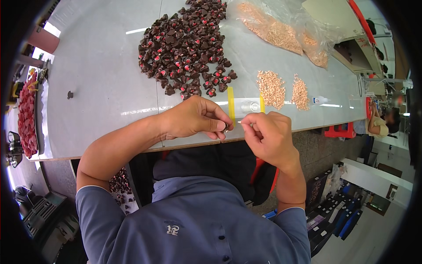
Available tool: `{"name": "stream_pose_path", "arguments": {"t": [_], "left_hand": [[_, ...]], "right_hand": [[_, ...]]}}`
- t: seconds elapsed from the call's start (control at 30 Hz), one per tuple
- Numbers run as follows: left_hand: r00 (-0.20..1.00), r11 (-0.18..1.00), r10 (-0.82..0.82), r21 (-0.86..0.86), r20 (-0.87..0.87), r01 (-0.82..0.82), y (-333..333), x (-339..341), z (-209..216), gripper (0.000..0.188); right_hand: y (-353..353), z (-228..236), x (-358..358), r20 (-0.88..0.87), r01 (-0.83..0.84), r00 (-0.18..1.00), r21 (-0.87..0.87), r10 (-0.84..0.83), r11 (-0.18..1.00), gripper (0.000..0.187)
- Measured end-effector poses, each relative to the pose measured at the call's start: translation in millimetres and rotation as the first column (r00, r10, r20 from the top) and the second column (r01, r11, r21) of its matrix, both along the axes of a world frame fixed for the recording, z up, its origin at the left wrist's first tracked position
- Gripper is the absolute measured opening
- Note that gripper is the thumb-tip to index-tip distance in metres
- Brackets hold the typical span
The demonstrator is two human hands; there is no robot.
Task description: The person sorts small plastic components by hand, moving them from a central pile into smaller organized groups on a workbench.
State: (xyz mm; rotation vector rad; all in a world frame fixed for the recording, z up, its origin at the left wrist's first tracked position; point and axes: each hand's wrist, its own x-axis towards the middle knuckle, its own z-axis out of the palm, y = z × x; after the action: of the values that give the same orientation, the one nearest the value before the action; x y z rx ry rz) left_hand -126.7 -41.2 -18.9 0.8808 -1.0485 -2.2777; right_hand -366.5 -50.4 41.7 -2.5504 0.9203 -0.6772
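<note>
My left hand is closed at the table's front edge, with a small dark brown piece pinched between thumb and fingers. It looks like the brown figures with red spots in the big pile beyond. Facing it, my right hand pinches something tiny, of which only a pale tip shows; its kind is too small to tell. Just past my fingers, a small clear round dish sits on the table between two yellow tape strips.
Two heaps of small peach-coloured bits lie right of the dish, beside a small white bottle. Clear bags of similar bits lie behind. A tray of red pieces is at far left. Another person sits at far right.
</note>
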Motion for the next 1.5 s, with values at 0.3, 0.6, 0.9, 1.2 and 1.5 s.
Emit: {"name": "stream_pose_path", "arguments": {"t": [0.3,0.6,0.9,1.2,1.5], "left_hand": [[0.999,1.000,0.025,0.005,0.028,-0.025,0.5,-1.0,0.7,0.026],[1.000,1.000,0.017,-0.001,0.013,-0.017,0.0,0.1,-4.4,0.025],[0.998,0.999,-0.033,-0.019,0.051,0.034,-2.4,4.4,2.1,0.021],[0.999,0.999,-0.038,0.025,0.027,0.038,-2.7,0.3,2.8,0.020],[0.999,1.000,0.029,-0.011,-0.032,-0.029,-1.9,11.6,10.1,0.019]], "right_hand": [[9.0,-10.7,9.3,0.042,-0.004,0.999,-0.002,0.005,1.000,0.019],[11.5,-22.3,11.6,0.075,0.013,0.997,0.083,-0.019,0.996,0.014],[14.1,-24.1,14.2,0.135,0.139,0.958,0.552,-0.253,0.822,0.026],[14.7,-24.4,-2.3,0.356,0.062,0.878,0.578,-0.320,0.814,0.024],[-2.5,-64.8,-51.2,0.662,0.415,0.346,0.527,-0.665,0.741,0.008]]}}
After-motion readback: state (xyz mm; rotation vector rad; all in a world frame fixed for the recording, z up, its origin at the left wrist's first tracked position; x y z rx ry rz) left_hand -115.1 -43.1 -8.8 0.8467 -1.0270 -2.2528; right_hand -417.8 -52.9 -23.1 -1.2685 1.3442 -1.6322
